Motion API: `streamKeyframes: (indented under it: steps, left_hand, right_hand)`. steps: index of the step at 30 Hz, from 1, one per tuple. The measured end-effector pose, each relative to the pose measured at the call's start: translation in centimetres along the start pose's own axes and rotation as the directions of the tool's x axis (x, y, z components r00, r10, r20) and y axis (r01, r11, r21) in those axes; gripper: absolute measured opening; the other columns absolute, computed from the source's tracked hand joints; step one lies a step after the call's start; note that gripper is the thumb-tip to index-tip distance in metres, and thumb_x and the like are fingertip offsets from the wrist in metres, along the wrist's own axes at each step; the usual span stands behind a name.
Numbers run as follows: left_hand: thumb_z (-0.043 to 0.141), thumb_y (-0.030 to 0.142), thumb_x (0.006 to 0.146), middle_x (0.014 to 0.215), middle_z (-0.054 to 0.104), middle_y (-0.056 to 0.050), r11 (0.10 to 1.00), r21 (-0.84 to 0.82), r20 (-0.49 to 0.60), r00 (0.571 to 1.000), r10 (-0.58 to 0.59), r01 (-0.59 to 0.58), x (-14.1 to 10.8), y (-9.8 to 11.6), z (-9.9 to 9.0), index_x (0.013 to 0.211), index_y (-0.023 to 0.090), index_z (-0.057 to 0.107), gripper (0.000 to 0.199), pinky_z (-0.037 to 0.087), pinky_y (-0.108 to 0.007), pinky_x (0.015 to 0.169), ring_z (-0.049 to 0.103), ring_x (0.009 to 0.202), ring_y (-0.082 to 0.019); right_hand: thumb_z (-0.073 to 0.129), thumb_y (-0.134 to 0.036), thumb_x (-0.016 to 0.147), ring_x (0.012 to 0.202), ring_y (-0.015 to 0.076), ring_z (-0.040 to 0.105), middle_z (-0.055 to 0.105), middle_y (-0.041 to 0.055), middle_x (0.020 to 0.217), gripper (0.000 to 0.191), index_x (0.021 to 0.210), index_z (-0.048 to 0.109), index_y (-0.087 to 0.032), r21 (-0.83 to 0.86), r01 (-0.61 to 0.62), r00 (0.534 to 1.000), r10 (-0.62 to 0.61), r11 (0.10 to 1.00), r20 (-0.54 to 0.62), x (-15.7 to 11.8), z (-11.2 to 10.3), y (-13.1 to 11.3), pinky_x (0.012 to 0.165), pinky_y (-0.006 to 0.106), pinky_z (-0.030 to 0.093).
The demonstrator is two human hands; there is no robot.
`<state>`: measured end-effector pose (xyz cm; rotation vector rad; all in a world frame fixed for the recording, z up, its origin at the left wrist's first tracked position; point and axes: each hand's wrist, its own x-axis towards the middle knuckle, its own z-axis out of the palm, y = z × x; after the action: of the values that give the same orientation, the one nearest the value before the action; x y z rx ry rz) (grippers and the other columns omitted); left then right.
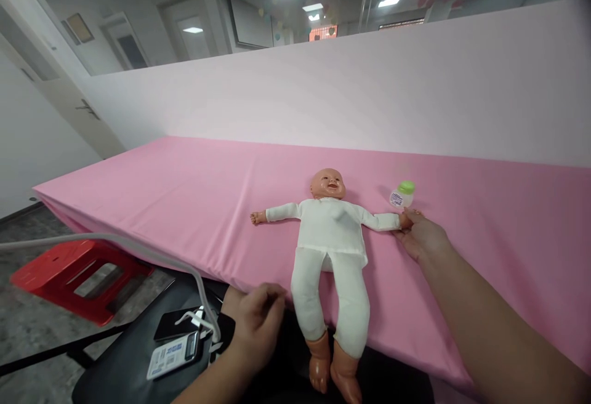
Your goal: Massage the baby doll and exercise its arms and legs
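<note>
A baby doll (330, 225) in a white top and trousers lies face up on the pink-covered table (207, 188), arms spread, feet hanging past the front edge. My right hand (422, 236) holds the doll's small hand at the right, thumb and fingers closed on it. Just behind that grip stands a small clear bottle (402, 196) with a green cap. My left hand (262, 324) is at the table's front edge, left of the doll's legs, fingers curled; nothing shows in it.
A black chair (120, 355) at the lower left bears a phone (175, 324), a white device (173, 356) and cables. A red stool (83, 274) stands farther left. Behind the table rises a white partition (346, 96) with glass above.
</note>
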<state>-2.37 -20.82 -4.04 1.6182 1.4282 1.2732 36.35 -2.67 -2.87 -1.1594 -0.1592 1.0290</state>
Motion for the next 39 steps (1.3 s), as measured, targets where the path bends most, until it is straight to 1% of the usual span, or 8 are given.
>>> streamKeyframes:
  steps: [4, 13, 19, 24, 29, 33, 36, 39]
  left_hand:
    - [0.063, 0.020, 0.090, 0.076, 0.068, -0.002, 0.945, 0.224, 0.144, 0.967, 0.209, -0.238, -3.1, -1.3, 0.2, 0.089, 0.028, 0.064, 0.008, 0.053, -0.032, 0.061, 0.065, 0.067, -0.020]
    - [0.075, 0.023, 0.086, 0.112, 0.064, -0.010, 0.768, 0.338, 0.060, 0.826, 0.560, -0.545, -5.6, -3.7, 3.3, 0.137, 0.021, 0.052, 0.056, 0.062, -0.036, 0.080, 0.068, 0.096, -0.023]
    - [0.082, 0.036, 0.084, 0.113, 0.062, -0.012, 0.728, 0.316, 0.091, 0.783, 0.615, -0.608, -5.2, -3.1, 4.2, 0.143, 0.021, 0.048, 0.070, 0.062, -0.038, 0.081, 0.066, 0.096, -0.025]
    - [0.074, 0.031, 0.091, 0.116, 0.061, -0.013, 0.749, 0.228, 0.128, 0.782, 0.610, -0.622, -5.4, -2.9, 2.6, 0.151, 0.023, 0.043, 0.068, 0.062, -0.036, 0.082, 0.065, 0.101, -0.024]
    - [0.059, 0.024, 0.098, 0.146, 0.052, -0.019, 0.859, 0.143, 0.128, 0.870, 0.476, -0.491, -6.5, -2.4, -0.2, 0.159, 0.025, 0.039, 0.065, 0.052, -0.051, 0.110, 0.054, 0.137, -0.034]
    - [0.055, 0.031, 0.104, 0.156, 0.050, -0.014, 0.986, -0.140, -0.031, 0.996, 0.086, -0.089, -6.7, -1.0, -0.8, 0.157, 0.033, 0.044, 0.054, 0.048, -0.053, 0.115, 0.053, 0.142, -0.035]
    - [0.061, 0.045, 0.102, 0.143, 0.062, -0.011, 0.819, -0.525, -0.005, 0.961, -0.277, 0.233, -6.0, 1.0, -1.1, 0.155, 0.035, 0.047, 0.056, 0.059, -0.051, 0.103, 0.069, 0.121, -0.032]
    - [0.078, 0.045, 0.090, 0.140, 0.065, -0.008, 0.598, -0.702, 0.088, 0.881, -0.466, 0.386, -5.5, 3.0, -2.3, 0.150, 0.036, 0.053, 0.066, 0.060, -0.048, 0.102, 0.075, 0.111, -0.031]
  right_hand:
    - [0.068, -0.006, 0.089, 0.077, 0.0102, 0.059, 0.054, -0.0050, 0.088, 0.018, 0.081, 0.060, -0.020, -0.003, 0.026, 0.999, -0.026, 1.000, -0.022, -0.3, 0.1, -0.1, 0.104, 0.047, 0.060]
    - [0.067, -0.008, 0.091, 0.090, 0.0128, 0.066, 0.060, -0.0028, 0.099, 0.014, 0.090, 0.062, -0.021, -0.044, 0.071, 0.997, -0.071, 0.996, -0.005, 0.2, -0.2, 0.3, 0.096, 0.039, 0.065]
    - [0.067, -0.008, 0.091, 0.090, 0.0124, 0.067, 0.061, -0.0028, 0.098, 0.014, 0.091, 0.062, -0.021, -0.042, 0.072, 0.997, -0.072, 0.997, 0.001, 0.5, -0.3, 0.5, 0.094, 0.038, 0.065]
    - [0.067, -0.009, 0.092, 0.089, 0.0120, 0.067, 0.061, -0.0033, 0.096, 0.015, 0.090, 0.060, -0.022, -0.045, 0.061, 0.998, -0.061, 0.997, 0.002, 0.5, -0.2, 0.4, 0.094, 0.037, 0.065]
    - [0.064, -0.008, 0.094, 0.094, 0.0142, 0.070, 0.064, -0.0016, 0.099, 0.014, 0.092, 0.062, -0.022, -0.053, 0.057, 0.998, -0.056, 0.997, 0.011, 0.0, 0.1, 0.2, 0.094, 0.039, 0.065]
    - [0.064, -0.008, 0.094, 0.101, 0.0159, 0.071, 0.066, -0.0003, 0.107, 0.013, 0.095, 0.064, -0.021, -0.072, 0.066, 0.998, -0.065, 0.995, 0.015, -0.3, 0.3, 0.3, 0.095, 0.040, 0.065]
    - [0.065, -0.011, 0.095, 0.101, 0.0155, 0.071, 0.067, -0.0005, 0.107, 0.011, 0.096, 0.063, -0.022, -0.073, 0.075, 0.997, -0.073, 0.995, 0.028, -0.2, 0.3, 0.4, 0.097, 0.040, 0.065]
    - [0.066, -0.012, 0.095, 0.099, 0.0148, 0.071, 0.067, -0.0012, 0.103, 0.011, 0.094, 0.062, -0.022, -0.071, 0.070, 0.997, -0.068, 0.995, 0.028, -0.1, 0.1, 0.4, 0.098, 0.040, 0.064]
